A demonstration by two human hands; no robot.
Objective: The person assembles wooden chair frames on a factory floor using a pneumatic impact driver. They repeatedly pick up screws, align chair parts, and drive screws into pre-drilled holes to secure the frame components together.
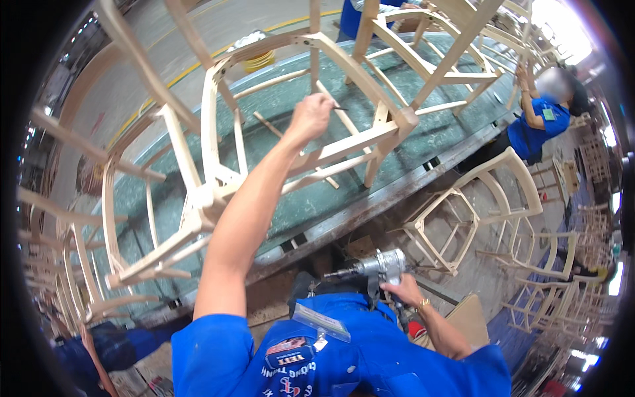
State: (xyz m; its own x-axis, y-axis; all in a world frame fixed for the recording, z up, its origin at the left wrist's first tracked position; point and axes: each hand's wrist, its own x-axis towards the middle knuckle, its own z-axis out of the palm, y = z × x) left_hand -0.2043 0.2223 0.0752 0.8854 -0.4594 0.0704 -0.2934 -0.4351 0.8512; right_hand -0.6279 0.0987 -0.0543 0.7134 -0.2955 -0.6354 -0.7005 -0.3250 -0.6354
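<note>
My left hand (311, 118) is raised over the bare wooden chair frame (350, 142), inside the opening of its seat. Its fingers are pinched together, and a thin dark piece like a screw (339, 108) sticks out of them toward the right. Low in front of my body, my right hand (402, 288) grips the handle of a silver air driver (377, 266), whose bit points left. The chair frame stands on a green-topped workbench (297, 215), with its seat rails and leg stretchers showing.
Another chair frame (149, 264) stands at the left of the bench, and one more (456, 78) farther right. On the floor at right are unfinished chairs (450, 225). A person in blue (539, 129) works at the bench's far right end. A yellow roll (259, 63) lies beyond the frame.
</note>
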